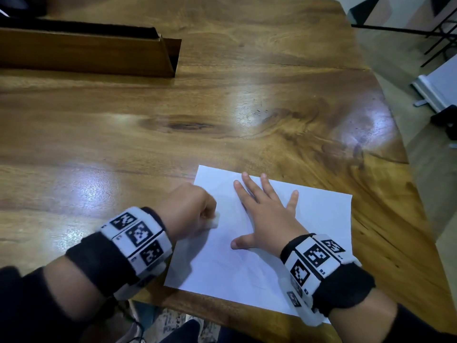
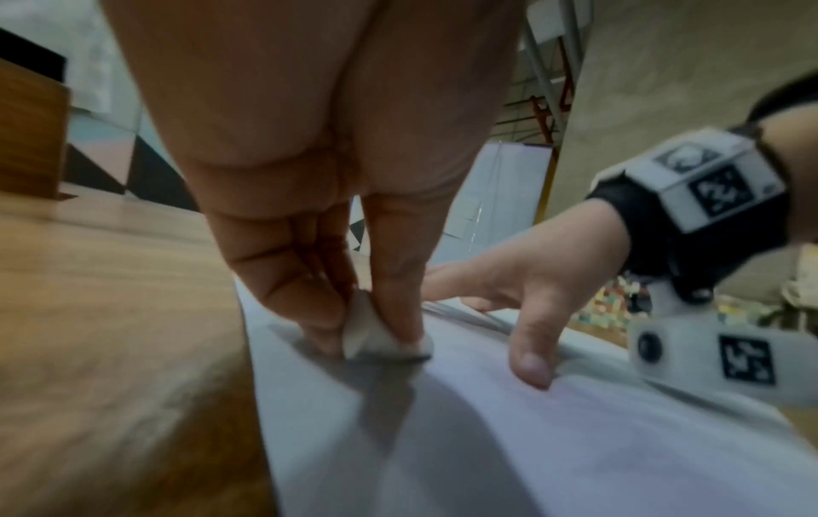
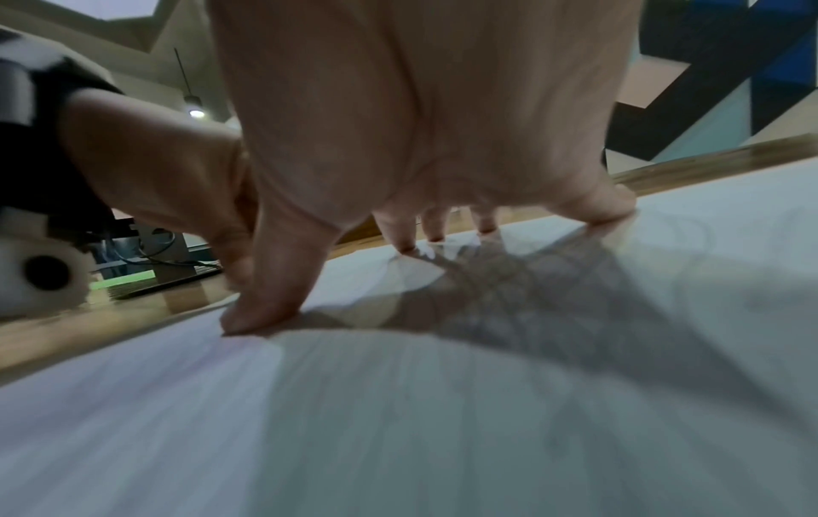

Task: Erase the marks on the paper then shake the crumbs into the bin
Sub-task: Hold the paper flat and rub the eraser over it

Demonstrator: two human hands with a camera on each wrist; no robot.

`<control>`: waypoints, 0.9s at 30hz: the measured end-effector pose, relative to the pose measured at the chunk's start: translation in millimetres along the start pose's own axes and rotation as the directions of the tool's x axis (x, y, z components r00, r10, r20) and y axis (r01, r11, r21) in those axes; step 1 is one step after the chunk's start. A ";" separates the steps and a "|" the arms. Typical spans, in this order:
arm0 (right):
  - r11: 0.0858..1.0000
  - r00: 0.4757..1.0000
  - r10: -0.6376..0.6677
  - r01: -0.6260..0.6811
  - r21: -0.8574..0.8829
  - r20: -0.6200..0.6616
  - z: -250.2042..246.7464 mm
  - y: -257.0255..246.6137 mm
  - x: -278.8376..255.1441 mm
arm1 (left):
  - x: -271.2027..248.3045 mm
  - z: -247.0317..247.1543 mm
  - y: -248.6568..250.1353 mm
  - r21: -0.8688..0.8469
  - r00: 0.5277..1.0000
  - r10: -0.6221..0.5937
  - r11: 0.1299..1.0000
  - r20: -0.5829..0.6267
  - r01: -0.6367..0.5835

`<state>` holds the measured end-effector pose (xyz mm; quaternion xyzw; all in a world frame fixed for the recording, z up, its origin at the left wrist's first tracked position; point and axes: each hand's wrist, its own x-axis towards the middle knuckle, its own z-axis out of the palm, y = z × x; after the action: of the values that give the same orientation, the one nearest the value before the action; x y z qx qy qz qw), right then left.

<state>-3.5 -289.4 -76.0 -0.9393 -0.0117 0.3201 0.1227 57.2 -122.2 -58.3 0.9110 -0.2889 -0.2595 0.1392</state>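
A white sheet of paper [image 1: 319, 219] lies on the wooden table [image 1: 222, 107] near its front edge. My right hand [image 1: 267, 214] lies flat on the paper, its spread fingers pressing it down; the right wrist view shows the fingertips [image 3: 261, 318] on the sheet [image 3: 398, 419]. Faint pencil marks [image 3: 509, 280] lie under that hand. My left hand [image 1: 190, 209] pinches a small white eraser [image 1: 215, 220] and holds it against the paper's left part. In the left wrist view the eraser [image 2: 376, 335] sits between thumb and fingers, touching the sheet [image 2: 487, 437].
A long brown cardboard box [image 1: 86, 53] stands open at the back left of the table. The table's right edge [image 1: 405, 154] curves toward me, with floor and furniture legs [image 1: 437, 33] beyond. Both wrists wear marker bands.
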 end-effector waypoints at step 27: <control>1.000 1.000 -0.002 0.002 0.000 -0.013 1.6 0.3 0.5 | 23.7 -17.5 0.0 -0.045 0.997 -0.043 0.998 -0.070 0.040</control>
<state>-4.1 -289.3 -77.7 -0.9414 -0.0118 0.3137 0.1230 83.4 -134.5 -53.2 0.9221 -0.2592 -0.2361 0.1636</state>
